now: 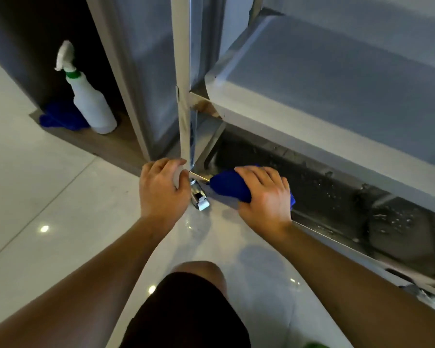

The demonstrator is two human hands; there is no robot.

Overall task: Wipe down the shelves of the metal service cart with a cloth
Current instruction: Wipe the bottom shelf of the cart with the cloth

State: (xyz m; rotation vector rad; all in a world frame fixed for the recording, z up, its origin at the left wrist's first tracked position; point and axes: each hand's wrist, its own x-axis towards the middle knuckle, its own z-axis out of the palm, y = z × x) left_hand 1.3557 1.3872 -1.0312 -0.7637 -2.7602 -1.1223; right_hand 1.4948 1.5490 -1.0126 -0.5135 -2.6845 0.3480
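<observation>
The metal service cart point(337, 136) stands on the right, seen from above. Its bottom shelf point(349, 204) is dark and wet with droplets. My right hand point(266, 194) presses a blue cloth point(227, 187) onto the front left corner of that bottom shelf. My left hand point(161, 187) grips the base of the cart's upright corner post point(182, 101), just above a caster wheel point(199, 197). The middle shelf point(324, 79) overhangs the bottom one and hides its back part.
A white spray bottle point(88, 96) with a green collar stands on a low ledge at the left, with a second blue cloth point(60, 116) beside it. A grey panel point(146, 84) rises behind the post. My knee point(199, 275) is over the glossy tiled floor point(48, 197).
</observation>
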